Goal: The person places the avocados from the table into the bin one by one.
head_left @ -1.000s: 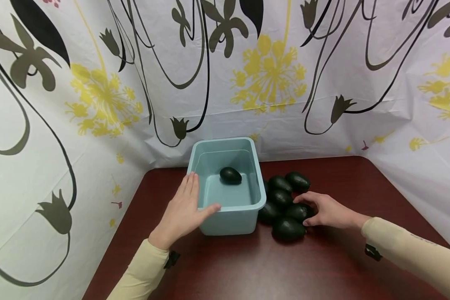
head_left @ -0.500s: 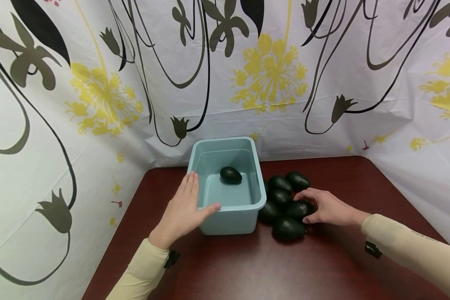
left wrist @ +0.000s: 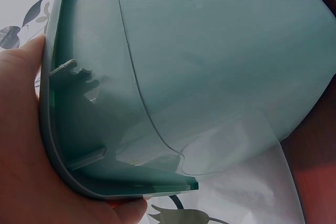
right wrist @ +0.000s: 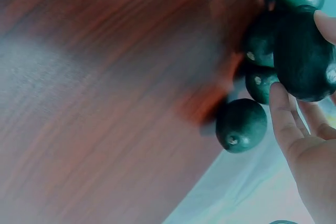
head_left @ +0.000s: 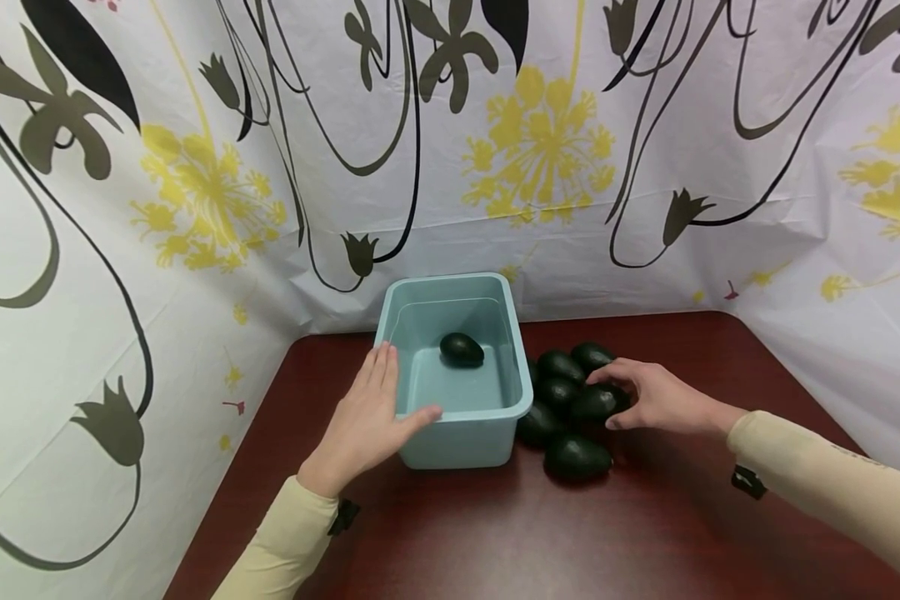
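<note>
In the head view a pale blue plastic bin (head_left: 456, 443) stands on the table, with one dark green avocado (head_left: 462, 350) lying inside. My left hand (head_left: 362, 427) rests on the bin's near left corner, fingers straight along the rim and thumb over the front edge. To the right of the bin, my right hand (head_left: 663, 400) grips an avocado (head_left: 597, 403) between thumb and fingers. The right wrist view shows this avocado (right wrist: 302, 56) raised above the others. Several more avocados (head_left: 577, 458) lie in a cluster against the bin's right side, some partly hidden.
The dark red wooden table (head_left: 570, 542) has rounded far corners. A white sheet (head_left: 450, 208) with a flower print hangs behind it and along both sides. Bare table surface shows in front of the bin and to the right of the avocados.
My right hand has taken hold of an avocado and lifted it slightly up from the cluster. The left hand and the bin have stayed in place.
</note>
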{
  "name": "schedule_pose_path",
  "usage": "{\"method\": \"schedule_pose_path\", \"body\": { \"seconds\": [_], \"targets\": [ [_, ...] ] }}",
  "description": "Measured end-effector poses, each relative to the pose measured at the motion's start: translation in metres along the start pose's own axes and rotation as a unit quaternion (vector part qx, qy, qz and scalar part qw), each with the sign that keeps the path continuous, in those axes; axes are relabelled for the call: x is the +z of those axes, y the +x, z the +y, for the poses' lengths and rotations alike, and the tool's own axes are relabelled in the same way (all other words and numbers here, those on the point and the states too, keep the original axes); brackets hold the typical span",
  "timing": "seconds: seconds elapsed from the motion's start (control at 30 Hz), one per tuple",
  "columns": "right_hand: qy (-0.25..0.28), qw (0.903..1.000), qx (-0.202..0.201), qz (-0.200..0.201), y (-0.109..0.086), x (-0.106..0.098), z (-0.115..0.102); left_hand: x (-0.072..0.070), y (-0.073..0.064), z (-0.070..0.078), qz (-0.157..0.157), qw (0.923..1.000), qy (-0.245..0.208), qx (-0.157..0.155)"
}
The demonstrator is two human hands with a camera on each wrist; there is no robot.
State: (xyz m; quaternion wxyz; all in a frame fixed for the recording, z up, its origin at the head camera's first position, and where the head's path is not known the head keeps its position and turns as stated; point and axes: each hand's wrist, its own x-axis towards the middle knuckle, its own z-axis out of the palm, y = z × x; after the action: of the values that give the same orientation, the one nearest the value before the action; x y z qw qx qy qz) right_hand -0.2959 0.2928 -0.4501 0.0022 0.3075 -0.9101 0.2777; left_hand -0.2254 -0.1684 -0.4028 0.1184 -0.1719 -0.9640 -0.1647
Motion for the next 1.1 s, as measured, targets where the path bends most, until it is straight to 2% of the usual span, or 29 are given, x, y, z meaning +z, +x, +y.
{"method": "schedule_pose_path", "body": {
  "seconds": [0.33, 0.7, 1.1],
  "targets": [
    [0.008, 0.9999, -0.004, 0.012, 0.009, -0.017, -0.011, 0.001, -0.001, 0.0, 0.003, 1.0, 0.002, 0.0],
    [0.005, 0.9997, -0.012, 0.023, 0.026, -0.045, -0.028, -0.002, 0.002, 0.0, -0.001, 1.0, 0.008, 0.001],
    [-0.005, 0.9996, -0.009, 0.028, 0.043, -0.065, -0.044, -0.001, 0.002, -0.001, -0.006, 1.0, 0.005, -0.001]
  ]
}}
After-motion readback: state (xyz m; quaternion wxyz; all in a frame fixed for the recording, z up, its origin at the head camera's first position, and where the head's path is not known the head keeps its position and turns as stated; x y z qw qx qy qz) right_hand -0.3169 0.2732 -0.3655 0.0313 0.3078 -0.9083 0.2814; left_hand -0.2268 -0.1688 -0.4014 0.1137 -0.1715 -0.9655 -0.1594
